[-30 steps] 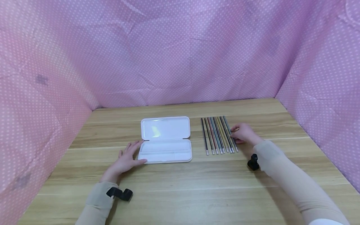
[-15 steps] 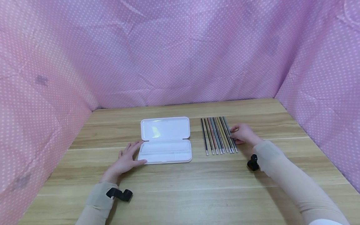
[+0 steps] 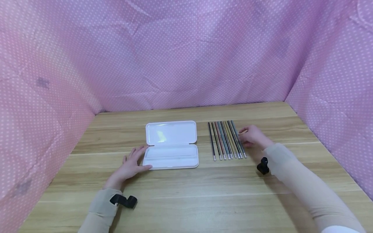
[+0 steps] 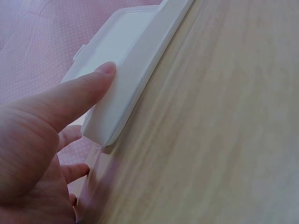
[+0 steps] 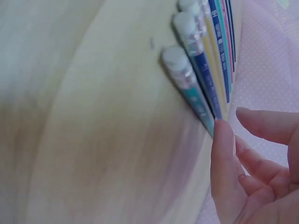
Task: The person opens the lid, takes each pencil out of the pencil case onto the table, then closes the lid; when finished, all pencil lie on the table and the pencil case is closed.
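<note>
An open white pencil case (image 3: 171,156) lies on the table, its lid (image 3: 171,133) folded back. My left hand (image 3: 131,165) rests against its left end. In the left wrist view, the thumb (image 4: 88,91) lies along the case's front part and the other fingers are spread at its end. To the right lies a row of pencils (image 3: 224,140), erasers toward me. My right hand (image 3: 253,137) is beside the rightmost, teal pencil (image 5: 194,100). In the right wrist view a fingertip covers part of that pencil; thumb and fingers stand apart, and I cannot tell if they touch it.
The wooden table (image 3: 186,197) runs up to a pink dotted cloth (image 3: 186,58) at the back and both sides. A strip of tabletop separates the case from the pencils. Black wrist cameras sit on both sleeves, the right one (image 3: 263,166) low beside the table.
My right hand has shifted slightly right, and its fingers have changed pose beside the pencils. The left hand, the case and the row of pencils stay where they were.
</note>
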### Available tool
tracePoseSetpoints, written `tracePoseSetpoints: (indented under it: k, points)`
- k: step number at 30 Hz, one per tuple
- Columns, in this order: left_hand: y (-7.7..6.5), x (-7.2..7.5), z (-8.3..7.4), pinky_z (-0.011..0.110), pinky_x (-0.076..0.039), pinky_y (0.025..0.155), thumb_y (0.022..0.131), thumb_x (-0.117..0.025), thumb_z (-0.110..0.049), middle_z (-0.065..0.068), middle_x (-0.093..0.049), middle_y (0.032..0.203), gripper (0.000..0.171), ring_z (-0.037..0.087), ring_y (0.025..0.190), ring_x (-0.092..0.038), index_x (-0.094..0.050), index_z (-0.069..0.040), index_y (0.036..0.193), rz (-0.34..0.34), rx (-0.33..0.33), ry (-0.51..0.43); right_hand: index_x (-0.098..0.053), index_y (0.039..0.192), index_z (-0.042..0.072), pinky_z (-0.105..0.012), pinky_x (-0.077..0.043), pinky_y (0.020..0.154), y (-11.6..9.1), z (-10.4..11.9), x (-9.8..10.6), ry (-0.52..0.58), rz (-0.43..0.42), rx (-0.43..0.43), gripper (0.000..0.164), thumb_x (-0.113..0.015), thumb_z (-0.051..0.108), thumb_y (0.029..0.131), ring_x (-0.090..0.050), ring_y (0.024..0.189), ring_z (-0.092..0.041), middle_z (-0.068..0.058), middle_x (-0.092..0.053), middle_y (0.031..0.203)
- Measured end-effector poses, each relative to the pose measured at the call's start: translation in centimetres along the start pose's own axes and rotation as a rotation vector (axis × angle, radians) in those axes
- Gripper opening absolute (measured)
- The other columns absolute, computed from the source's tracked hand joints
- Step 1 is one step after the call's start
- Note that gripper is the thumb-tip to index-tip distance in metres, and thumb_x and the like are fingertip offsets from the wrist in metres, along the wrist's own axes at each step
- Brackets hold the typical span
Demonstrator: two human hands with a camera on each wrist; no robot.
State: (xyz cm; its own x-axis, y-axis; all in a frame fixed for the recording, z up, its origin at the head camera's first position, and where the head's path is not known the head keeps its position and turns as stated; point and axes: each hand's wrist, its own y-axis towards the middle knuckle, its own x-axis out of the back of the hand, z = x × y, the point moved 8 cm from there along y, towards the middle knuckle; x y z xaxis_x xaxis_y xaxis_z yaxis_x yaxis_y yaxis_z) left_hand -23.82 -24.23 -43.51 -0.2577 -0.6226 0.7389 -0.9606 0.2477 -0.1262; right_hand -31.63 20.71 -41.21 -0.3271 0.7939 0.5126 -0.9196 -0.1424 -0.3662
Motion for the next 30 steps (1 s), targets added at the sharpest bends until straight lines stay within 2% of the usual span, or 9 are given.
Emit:
tracePoseSetpoints:
  k: [4,8,14,19,22,25,30]
  points:
    - [0.0,0.0,0.0,0.074,0.013,0.099,0.081,-0.072,-0.040,0.024,-0.012,0.155,0.085,0.050,0.140,0.007,-0.026,-0.017,0.149,0.000,-0.002,0.004,-0.045,0.129,-0.009,-0.031,-0.057,0.072,-0.2,0.5,-0.2,-0.043,-0.004,0.002,0.043,-0.057,0.007,0.091,-0.063,0.081,-0.019,-0.022,-0.060,0.109]
    - [0.0,0.0,0.0,0.074,0.013,0.099,0.081,-0.072,-0.040,0.025,-0.012,0.155,0.085,0.051,0.140,0.006,-0.026,-0.017,0.149,-0.002,-0.011,0.006,-0.050,0.125,-0.007,-0.029,-0.057,0.069,-0.3,1.5,-0.8,-0.121,-0.021,0.041,0.041,-0.060,0.011,0.090,-0.062,0.082,-0.020,-0.021,-0.060,0.107]
    - [0.1,0.0,0.3,0.074,0.013,0.099,0.081,-0.072,-0.042,0.024,-0.012,0.155,0.086,0.050,0.140,0.006,-0.026,-0.017,0.149,-0.004,-0.009,0.020,-0.050,0.128,-0.005,-0.032,-0.057,0.073,-0.2,3.1,-2.4,-0.112,-0.007,0.083,0.042,-0.060,0.012,0.091,-0.062,0.093,-0.026,-0.020,-0.059,0.109]
    - [0.0,0.0,0.3,0.074,0.013,0.099,0.081,-0.072,-0.042,0.024,-0.012,0.155,0.086,0.050,0.140,0.006,-0.026,-0.017,0.149,-0.004,-0.010,0.015,-0.053,0.125,-0.003,-0.032,-0.058,0.072,0.0,4.7,-4.2,-0.105,-0.004,0.121,0.040,-0.063,0.015,0.090,-0.064,0.092,-0.027,-0.016,-0.061,0.103]
    - [0.0,0.0,0.2,0.074,0.013,0.098,0.081,-0.072,-0.040,0.025,-0.013,0.155,0.085,0.051,0.140,0.006,-0.026,-0.017,0.149,-0.005,-0.015,0.007,-0.055,0.122,-0.002,-0.032,-0.057,0.070,0.1,6.2,-5.6,-0.095,-0.017,0.166,0.038,-0.064,0.014,0.089,-0.065,0.086,-0.027,-0.013,-0.061,0.096]
    - [-0.1,0.0,0.0,0.075,0.013,0.098,0.081,-0.072,-0.040,0.025,-0.013,0.155,0.085,0.052,0.140,0.006,-0.026,-0.017,0.149,-0.006,-0.016,0.008,-0.058,0.119,-0.001,-0.030,-0.056,0.067,0.2,8.1,-7.3,-0.128,-0.042,0.255,0.035,-0.065,0.013,0.088,-0.064,0.080,-0.025,-0.012,-0.062,0.094]
    - [0.0,0.1,0.0,0.074,0.012,0.099,0.081,-0.072,-0.041,0.024,-0.014,0.155,0.085,0.051,0.140,0.005,-0.027,-0.017,0.149,-0.009,-0.016,0.023,-0.062,0.115,0.000,-0.026,-0.051,0.065,-0.1,10.9,-10.5,-0.171,-0.046,0.365,0.031,-0.066,0.010,0.086,-0.060,0.082,-0.020,-0.012,-0.065,0.096]
